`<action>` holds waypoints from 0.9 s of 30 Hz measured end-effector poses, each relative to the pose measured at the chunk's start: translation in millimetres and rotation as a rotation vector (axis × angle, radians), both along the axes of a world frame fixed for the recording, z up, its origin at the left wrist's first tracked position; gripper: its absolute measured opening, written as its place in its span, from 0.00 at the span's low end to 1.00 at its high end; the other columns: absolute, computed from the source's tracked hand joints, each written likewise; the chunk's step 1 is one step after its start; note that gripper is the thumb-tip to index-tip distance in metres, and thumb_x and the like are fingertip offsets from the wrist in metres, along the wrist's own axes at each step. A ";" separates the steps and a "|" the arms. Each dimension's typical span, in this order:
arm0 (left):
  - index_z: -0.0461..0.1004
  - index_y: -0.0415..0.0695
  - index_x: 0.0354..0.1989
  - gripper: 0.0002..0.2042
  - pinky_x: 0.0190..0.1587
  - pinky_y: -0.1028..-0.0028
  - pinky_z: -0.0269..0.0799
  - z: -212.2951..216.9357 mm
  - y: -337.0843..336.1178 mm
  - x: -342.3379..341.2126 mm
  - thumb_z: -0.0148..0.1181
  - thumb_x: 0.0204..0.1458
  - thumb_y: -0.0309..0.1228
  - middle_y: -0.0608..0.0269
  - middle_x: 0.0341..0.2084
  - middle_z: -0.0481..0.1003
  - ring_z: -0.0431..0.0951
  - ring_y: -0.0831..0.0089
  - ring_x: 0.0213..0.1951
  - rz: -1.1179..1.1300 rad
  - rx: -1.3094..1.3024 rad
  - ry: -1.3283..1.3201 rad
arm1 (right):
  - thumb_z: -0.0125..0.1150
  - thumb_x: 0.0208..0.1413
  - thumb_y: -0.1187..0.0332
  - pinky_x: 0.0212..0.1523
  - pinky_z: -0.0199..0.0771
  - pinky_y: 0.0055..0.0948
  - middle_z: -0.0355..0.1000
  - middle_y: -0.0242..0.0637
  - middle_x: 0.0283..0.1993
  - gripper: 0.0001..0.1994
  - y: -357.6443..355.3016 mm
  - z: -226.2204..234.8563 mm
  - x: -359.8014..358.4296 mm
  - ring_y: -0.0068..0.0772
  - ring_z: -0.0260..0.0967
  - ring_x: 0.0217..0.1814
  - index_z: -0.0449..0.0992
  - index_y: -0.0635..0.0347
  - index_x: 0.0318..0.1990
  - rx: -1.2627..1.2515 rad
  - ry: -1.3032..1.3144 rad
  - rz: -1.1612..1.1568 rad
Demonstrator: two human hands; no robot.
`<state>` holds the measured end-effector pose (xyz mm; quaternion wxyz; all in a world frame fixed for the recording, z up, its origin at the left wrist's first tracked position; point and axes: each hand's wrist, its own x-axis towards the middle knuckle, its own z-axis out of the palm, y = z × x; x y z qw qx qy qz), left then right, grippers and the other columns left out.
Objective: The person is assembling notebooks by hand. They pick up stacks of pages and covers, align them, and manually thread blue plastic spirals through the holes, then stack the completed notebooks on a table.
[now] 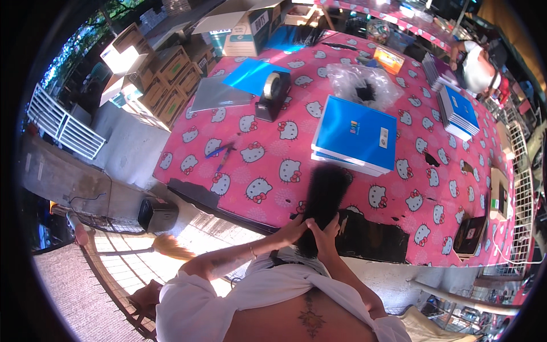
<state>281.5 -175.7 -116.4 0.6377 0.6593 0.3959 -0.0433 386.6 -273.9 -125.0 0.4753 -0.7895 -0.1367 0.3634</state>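
Both hands meet at the near edge of the table, around a long black bundle [329, 191]. Its edges look finely ridged, like a bunch of binding coils, though the exact kind is hard to make out. My left hand [293, 229] grips its near end from the left side. Close beside it, my right hand [325, 231] closes on the bundle from the right, thumb on top. The bundle's far end points at a stack of blue-covered notebooks [359, 131], just beyond. Its lower end hangs down in front of my body.
A tape dispenser [273, 100], blue sheet [256, 76], pens [222, 154] and clear plastic bag [356, 82] lie on the pink tablecloth [336, 251]. More notebooks [457, 111] stand far right, near another person [477, 68]. Cardboard boxes [165, 80] are stacked at left.
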 end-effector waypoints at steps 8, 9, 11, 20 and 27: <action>0.63 0.40 0.62 0.22 0.55 0.66 0.69 -9.4 23.1 -68.3 0.50 0.65 0.41 0.53 0.54 0.70 0.75 0.66 0.52 0.447 -0.375 -0.364 | 0.70 0.37 0.32 0.62 0.60 0.59 0.55 0.62 0.66 0.64 115.2 10.1 -12.8 0.66 0.56 0.67 0.43 0.64 0.73 -0.084 -0.417 0.767; 0.63 0.40 0.62 0.22 0.55 0.66 0.69 -10.7 42.1 -80.5 0.50 0.65 0.41 0.53 0.54 0.70 0.75 0.66 0.52 0.461 -0.375 -0.367 | 0.71 0.36 0.33 0.62 0.61 0.58 0.56 0.63 0.65 0.65 138.7 15.7 -6.0 0.66 0.58 0.66 0.42 0.65 0.73 -0.079 -0.520 0.943; 0.67 0.40 0.58 0.23 0.51 0.65 0.74 -14.3 87.4 -106.9 0.58 0.60 0.41 0.50 0.49 0.76 0.80 0.63 0.47 -0.009 -0.098 -0.249 | 0.73 0.34 0.34 0.61 0.63 0.57 0.57 0.64 0.65 0.66 174.0 31.4 0.9 0.65 0.60 0.65 0.42 0.65 0.73 -0.073 -0.620 1.113; 0.69 0.46 0.59 0.28 0.57 0.54 0.69 6.7 298.8 -194.8 0.65 0.49 0.40 0.50 0.48 0.72 0.72 0.49 0.53 0.137 1.117 0.130 | 0.81 0.29 0.49 0.60 0.62 0.58 0.59 0.58 0.62 0.67 176.9 45.4 -29.0 0.56 0.64 0.61 0.40 0.58 0.75 -0.203 -1.199 1.189; 0.64 0.45 0.63 0.30 0.61 0.46 0.61 21.6 326.7 -249.9 0.61 0.52 0.44 0.48 0.58 0.65 0.64 0.47 0.61 0.211 0.917 0.697 | 0.80 0.26 0.58 0.60 0.64 0.52 0.62 0.53 0.60 0.65 229.1 39.9 -9.7 0.54 0.65 0.60 0.42 0.56 0.75 -0.135 -1.153 1.369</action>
